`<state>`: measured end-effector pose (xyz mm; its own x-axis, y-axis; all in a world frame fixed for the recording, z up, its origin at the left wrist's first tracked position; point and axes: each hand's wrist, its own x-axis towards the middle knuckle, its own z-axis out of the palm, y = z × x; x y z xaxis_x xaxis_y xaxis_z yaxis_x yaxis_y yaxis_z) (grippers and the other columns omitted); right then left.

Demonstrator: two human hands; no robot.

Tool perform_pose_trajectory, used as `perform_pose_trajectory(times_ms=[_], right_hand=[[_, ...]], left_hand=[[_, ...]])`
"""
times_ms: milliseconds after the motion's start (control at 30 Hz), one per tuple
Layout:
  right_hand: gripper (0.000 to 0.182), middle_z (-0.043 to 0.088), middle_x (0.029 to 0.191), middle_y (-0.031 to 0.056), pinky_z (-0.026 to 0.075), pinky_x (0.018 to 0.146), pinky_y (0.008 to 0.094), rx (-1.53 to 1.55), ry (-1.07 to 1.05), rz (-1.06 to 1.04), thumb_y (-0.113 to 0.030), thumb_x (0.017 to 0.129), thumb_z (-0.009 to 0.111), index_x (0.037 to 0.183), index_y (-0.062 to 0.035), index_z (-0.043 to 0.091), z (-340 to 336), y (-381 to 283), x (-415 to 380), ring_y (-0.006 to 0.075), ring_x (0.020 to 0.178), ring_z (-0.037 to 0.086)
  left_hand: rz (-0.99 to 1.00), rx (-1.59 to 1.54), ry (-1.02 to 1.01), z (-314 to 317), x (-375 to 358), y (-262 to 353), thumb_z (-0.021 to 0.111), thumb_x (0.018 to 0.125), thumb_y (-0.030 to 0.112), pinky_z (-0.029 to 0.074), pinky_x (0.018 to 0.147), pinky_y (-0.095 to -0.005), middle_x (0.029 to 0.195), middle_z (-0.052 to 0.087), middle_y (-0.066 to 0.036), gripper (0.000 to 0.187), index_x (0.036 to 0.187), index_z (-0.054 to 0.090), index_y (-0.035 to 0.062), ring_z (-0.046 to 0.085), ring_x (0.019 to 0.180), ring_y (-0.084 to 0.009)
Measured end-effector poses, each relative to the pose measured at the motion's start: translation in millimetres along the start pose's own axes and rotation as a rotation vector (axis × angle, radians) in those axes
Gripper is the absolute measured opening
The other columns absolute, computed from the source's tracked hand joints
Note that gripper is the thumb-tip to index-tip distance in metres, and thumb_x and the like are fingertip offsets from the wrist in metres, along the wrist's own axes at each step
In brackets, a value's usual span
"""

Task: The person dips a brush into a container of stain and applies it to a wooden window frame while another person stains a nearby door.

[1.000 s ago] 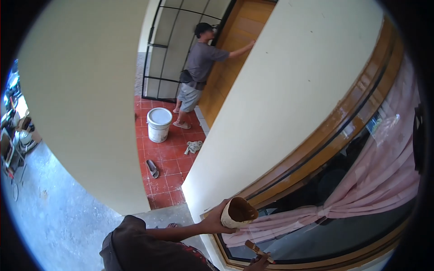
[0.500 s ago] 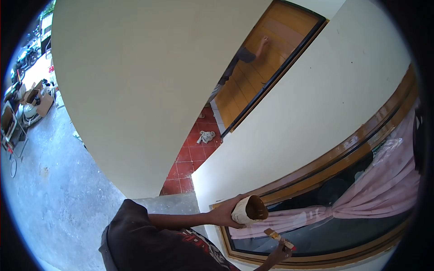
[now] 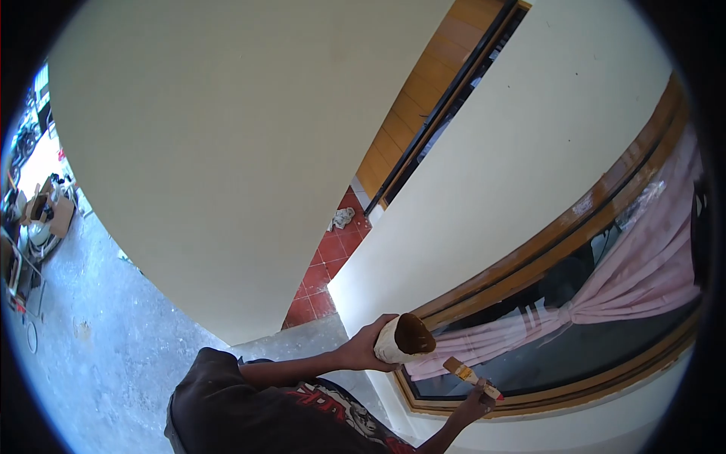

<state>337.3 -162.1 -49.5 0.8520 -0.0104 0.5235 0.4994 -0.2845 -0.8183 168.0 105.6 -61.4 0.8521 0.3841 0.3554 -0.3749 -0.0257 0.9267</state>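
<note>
My left hand (image 3: 362, 349) is wrapped round a pale, paint-smeared cup (image 3: 386, 345), tilted so that its open mouth and brown inside face me. Lower and to the right, my right hand (image 3: 476, 401) grips a flat paintbrush (image 3: 465, 371) by its pale, red-ended handle. The brush's brown-stained bristles point up and left, a short way from the cup. Both hands are in front of a window with a brown wooden frame (image 3: 522, 282). The brush overlaps the dark glass and the lower part of a pink curtain in this view.
A cream wall (image 3: 227, 166) fills the upper left, and another pale wall (image 3: 522, 151) borders the window. Between them are a wooden door (image 3: 412, 98) and red floor tiles (image 3: 333, 248) with a crumpled cloth (image 3: 342, 219). Cardboard boxes (image 3: 62, 216) stand at far left on the concrete.
My view has shifted, and both hands keep their hold on the cup and brush. The other person at the door is out of sight. A gap now shows beside the door's dark edge.
</note>
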Motion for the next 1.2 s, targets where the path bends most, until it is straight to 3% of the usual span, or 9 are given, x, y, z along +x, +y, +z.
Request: perform_pose_trajectory(times_ms=[100,233,467,700,867,933,1000,1067,1200], right_hand=[[0.037,0.056,0.080,0.0010,0.035,0.054,0.0232,0.075,0.177,0.046,-0.036,0.096,0.068,0.101,0.0005,0.062,-4.2,21.2,-10.1,0.0081,0.066,0.046],[0.034,0.044,0.077,-0.0047,0.029,0.055,0.0215,0.222,0.245,0.330,-0.039,0.098,0.064,0.101,-0.0056,0.061,-4.9,-65.5,-29.5,0.0030,0.066,0.036],[0.031,0.044,0.080,-0.0033,0.032,0.058,0.0194,0.439,0.364,0.378,-0.029,0.097,0.067,0.113,-0.0037,0.057,-0.3,-105.6,-44.2,0.0038,0.066,0.036],[0.034,0.059,0.091,0.0021,0.042,0.063,0.0220,0.295,0.125,0.014,-0.033,0.088,0.076,0.096,-0.0040,0.060,-6.2,-101.6,-60.7,0.0116,0.080,0.058],[0.033,0.061,0.088,0.0040,0.043,0.062,0.0268,0.237,-0.149,-0.159,-0.027,0.082,0.081,0.093,0.0002,0.067,-4.9,-144.6,-43.5,0.0129,0.077,0.056],[0.019,0.071,0.083,0.0064,0.047,0.061,0.0307,0.213,-0.311,-0.172,-0.011,0.075,0.083,0.087,-0.0018,0.072,-5.0,-170.9,-32.9,0.0164,0.067,0.060],[0.018,0.071,0.077,0.0058,0.046,0.059,0.0283,0.067,-0.438,-0.435,-0.010,0.073,0.084,0.085,-0.0018,0.073,1.9,-186.9,-16.6,0.0163,0.065,0.059],[0.022,0.067,0.074,0.0111,0.039,0.059,0.0349,-0.009,-0.501,-0.454,-0.015,0.075,0.082,0.085,0.0017,0.072,4.7,-201.4,-16.7,0.0187,0.062,0.050],[0.021,0.071,0.072,0.0075,0.041,0.061,0.0347,-0.066,-0.671,-0.535,-0.014,0.071,0.085,0.085,-0.0035,0.073,9.9,-202.6,-19.8,0.0185,0.062,0.058]], left_hand=[[-0.003,0.021,-0.039,-6.3,-0.3,-2.1,0.092,0.068,0.022,0.044,0.108,-0.0383,0.135,0.055,-0.015,0.100,0.147,0.033,0.0057,0.055,0.127,-0.0261],[-0.042,0.017,-0.079,-4.1,-8.3,-6.4,0.093,0.066,0.022,0.042,0.109,-0.0383,0.138,0.052,-0.014,0.103,0.148,0.033,0.0057,0.052,0.130,-0.0246],[-0.130,0.000,-0.178,2.2,-8.7,-10.3,0.095,0.063,0.023,0.042,0.109,-0.0388,0.137,0.053,-0.012,0.105,0.146,0.034,0.0053,0.052,0.129,-0.0240],[-0.121,0.066,-0.280,5.3,-18.3,-19.4,0.097,0.060,0.024,0.042,0.109,-0.0400,0.137,0.053,-0.013,0.107,0.145,0.035,0.0046,0.052,0.129,-0.0243],[-0.149,0.095,-0.198,1.1,-30.7,-28.6,0.099,0.056,0.025,0.043,0.108,-0.0406,0.134,0.054,-0.014,0.106,0.141,0.039,0.0020,0.053,0.126,-0.0243],[-0.107,0.139,-0.139,0.8,-34.2,-21.9,0.098,0.057,0.024,0.044,0.106,-0.0413,0.133,0.052,-0.014,0.105,0.140,0.037,0.0011,0.054,0.124,-0.0251],[0.115,0.154,-0.093,2.7,-27.2,-4.3,0.098,0.058,0.021,0.049,0.100,-0.0358,0.126,0.059,-0.014,0.097,0.136,0.044,0.0023,0.060,0.118,-0.0231],[0.167,0.083,-0.085,4.7,-30.2,-19.6,0.098,0.059,0.020,0.051,0.098,-0.0358,0.124,0.060,-0.015,0.097,0.136,0.043,0.0027,0.063,0.114,-0.0246],[0.181,0.035,-0.151,2.1,-33.4,-18.6,0.098,0.058,0.018,0.051,0.098,-0.0364,0.126,0.058,-0.016,0.098,0.136,0.041,0.0031,0.062,0.116,-0.0256]])
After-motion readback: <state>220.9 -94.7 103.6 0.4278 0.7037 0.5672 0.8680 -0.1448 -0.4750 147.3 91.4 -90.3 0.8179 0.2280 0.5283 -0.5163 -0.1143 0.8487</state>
